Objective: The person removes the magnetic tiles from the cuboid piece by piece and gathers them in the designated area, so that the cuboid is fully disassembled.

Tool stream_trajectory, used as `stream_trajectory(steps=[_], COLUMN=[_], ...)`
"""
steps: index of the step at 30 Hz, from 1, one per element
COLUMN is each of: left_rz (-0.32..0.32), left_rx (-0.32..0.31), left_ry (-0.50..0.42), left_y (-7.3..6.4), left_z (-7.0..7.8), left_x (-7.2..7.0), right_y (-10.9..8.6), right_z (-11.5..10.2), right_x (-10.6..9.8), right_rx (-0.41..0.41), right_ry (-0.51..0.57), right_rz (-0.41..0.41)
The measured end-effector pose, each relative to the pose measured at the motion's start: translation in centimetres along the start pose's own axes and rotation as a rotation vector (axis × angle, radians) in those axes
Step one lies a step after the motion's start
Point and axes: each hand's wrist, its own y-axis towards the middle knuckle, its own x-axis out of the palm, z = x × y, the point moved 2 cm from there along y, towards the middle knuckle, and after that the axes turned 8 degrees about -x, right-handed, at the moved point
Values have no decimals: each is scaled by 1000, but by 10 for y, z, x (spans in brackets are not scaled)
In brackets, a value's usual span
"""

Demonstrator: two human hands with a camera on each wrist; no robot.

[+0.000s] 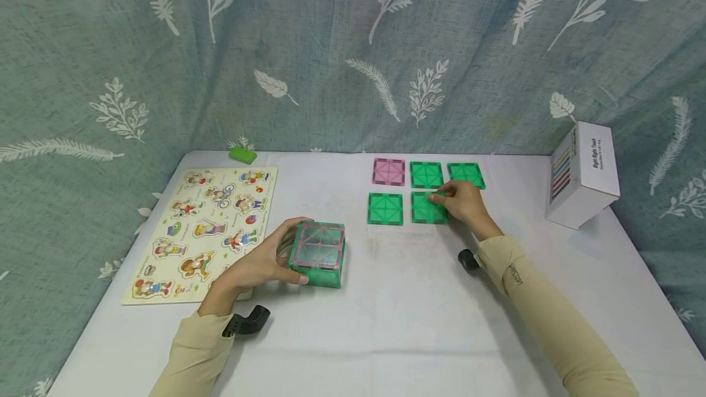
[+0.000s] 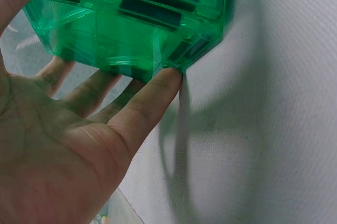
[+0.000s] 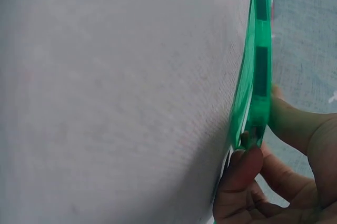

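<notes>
My left hand (image 1: 265, 262) holds a small box of magnetic tiles (image 1: 317, 276), with green see-through sides and a pink-edged top, thumb at the front and fingers round the far side. Seen from the left wrist, fingertips (image 2: 168, 79) touch the box's green wall (image 2: 121, 39), where dark magnet strips show. My right hand (image 1: 465, 206) pinches the right edge of a green square magnetic tile (image 1: 423, 210). That same tile (image 3: 261, 71) appears edge-on in the right wrist view, between thumb and fingers. Beside it lies another green tile (image 1: 385, 209).
Behind these lie a pink tile (image 1: 388, 171) and two green tiles (image 1: 426, 174). A picture puzzle board (image 1: 182, 238) is at the left, a green block (image 1: 242, 155) behind it. A white box (image 1: 584, 176) stands at the back right, near the patterned cloth (image 1: 331, 48).
</notes>
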Motion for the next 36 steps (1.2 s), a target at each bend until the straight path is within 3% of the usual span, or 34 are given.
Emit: stream_trajectory(steps=[12, 36], left_rz=[3, -8], left_rx=[-2, 6], left_ry=[2, 2], left_y=[0, 0], left_z=[-1, -1], left_x=[0, -1], right_y=[2, 3], right_z=[-1, 3], right_x=[-1, 0], right_rx=[0, -29], right_ry=[-18, 6], right_rz=[-24, 8])
